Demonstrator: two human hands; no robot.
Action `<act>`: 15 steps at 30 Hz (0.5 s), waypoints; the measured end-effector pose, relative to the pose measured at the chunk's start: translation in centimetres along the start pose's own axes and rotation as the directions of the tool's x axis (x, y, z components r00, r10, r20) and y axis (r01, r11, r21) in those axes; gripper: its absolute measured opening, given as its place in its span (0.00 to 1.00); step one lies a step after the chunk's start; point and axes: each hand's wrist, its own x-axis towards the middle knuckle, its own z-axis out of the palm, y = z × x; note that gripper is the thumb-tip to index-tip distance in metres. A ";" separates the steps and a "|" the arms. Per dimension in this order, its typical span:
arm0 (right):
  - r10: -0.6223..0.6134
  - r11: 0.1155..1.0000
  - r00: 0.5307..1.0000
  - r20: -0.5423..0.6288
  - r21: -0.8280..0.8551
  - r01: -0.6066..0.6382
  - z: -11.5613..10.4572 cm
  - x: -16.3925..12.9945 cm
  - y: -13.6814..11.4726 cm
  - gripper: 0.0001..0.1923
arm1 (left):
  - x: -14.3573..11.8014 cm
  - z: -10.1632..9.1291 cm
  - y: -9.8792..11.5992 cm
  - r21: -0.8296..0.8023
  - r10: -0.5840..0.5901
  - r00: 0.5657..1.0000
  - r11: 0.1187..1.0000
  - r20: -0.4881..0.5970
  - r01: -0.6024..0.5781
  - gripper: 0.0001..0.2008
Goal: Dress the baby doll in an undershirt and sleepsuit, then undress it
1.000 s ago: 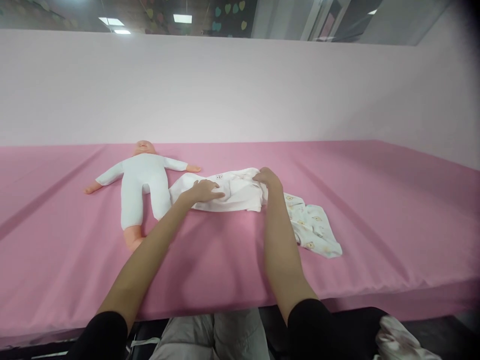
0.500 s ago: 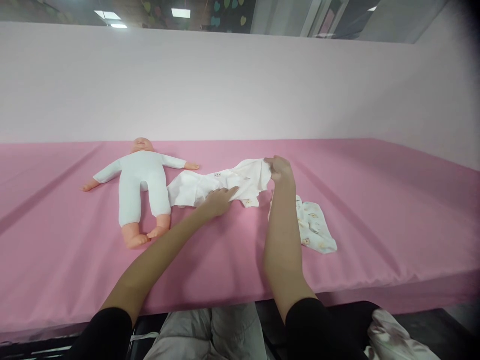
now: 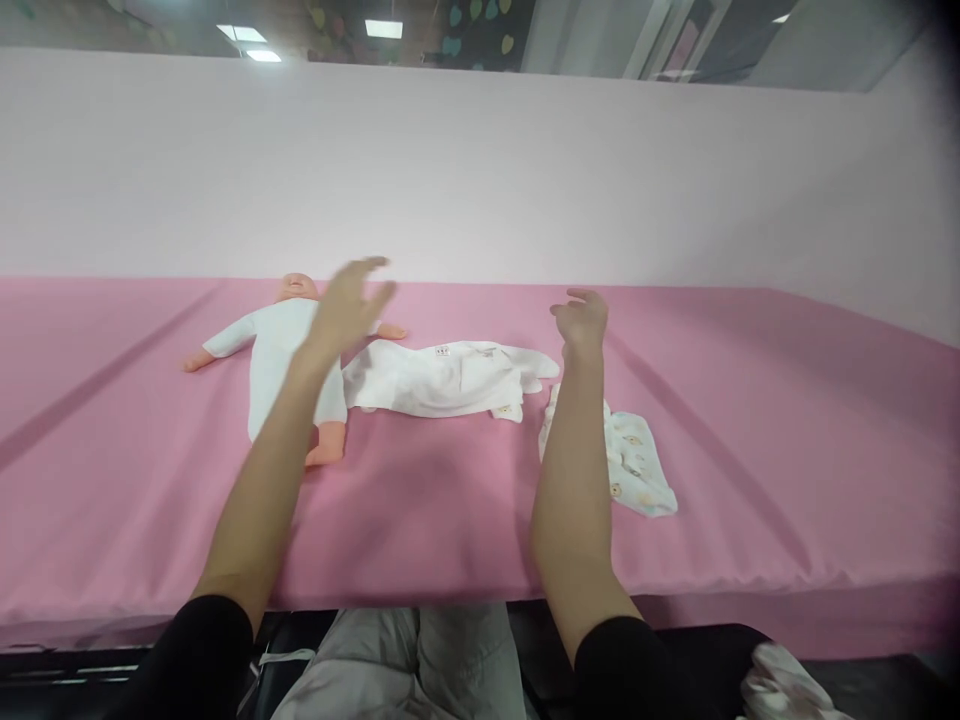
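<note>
Left hand [image 3: 346,312]: lifted off garment [image 3: 442,382]; fingers spread, empty.
Right hand [image 3: 585,320]: likewise; fingers half-curled, empty.
Garment: flat, likely limiting creases.

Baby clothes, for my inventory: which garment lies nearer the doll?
The mostly plain white garment, stretched out beside the doll; the small-print patterned garment lies farther right.

Wht garment [image 3: 442,380] nr doll [image 3: 276,350]

Table [image 3: 750,430] pink-covered, creased. Plain white wall [image 3: 465,180] along far side, turning nearer at right. Above wall: bright rectangular ceiling lights [image 3: 384,29] left, colored heart-shaped decorations [image 3: 451,46] near middle.
</note>
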 end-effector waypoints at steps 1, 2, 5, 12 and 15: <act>-0.010 1.000 1.000 -0.002 0.018 0.010 0.2 -0.3 -0.7 0.24 | 0.1 -1.7 -1.9 0.023 -0.105 0.989 0.994 -0.106 0.108 0.23; -0.030 0.999 0.999 0.014 0.015 0.029 0.5 -0.6 -1.2 0.23 | 0.0 -2.9 -3.9 0.043 -0.207 0.962 0.975 -0.179 0.217 0.23; -0.060 0.991 0.990 0.128 -0.108 0.074 1.9 -1.5 -1.8 0.18 | -1.0 -3.8 -9.4 0.164 -0.566 0.814 0.798 -0.130 0.580 0.24; 0.230 0.850 0.872 0.433 -0.525 0.037 4.0 -3.6 1.6 0.05 | -2.6 0.0 -14.1 0.264 -0.758 0.652 0.630 0.006 0.730 0.32; 0.248 0.812 0.848 0.469 -0.578 0.082 4.0 -3.9 2.0 0.04 | -3.0 0.5 -15.6 0.220 -0.755 0.655 0.638 -0.006 0.738 0.34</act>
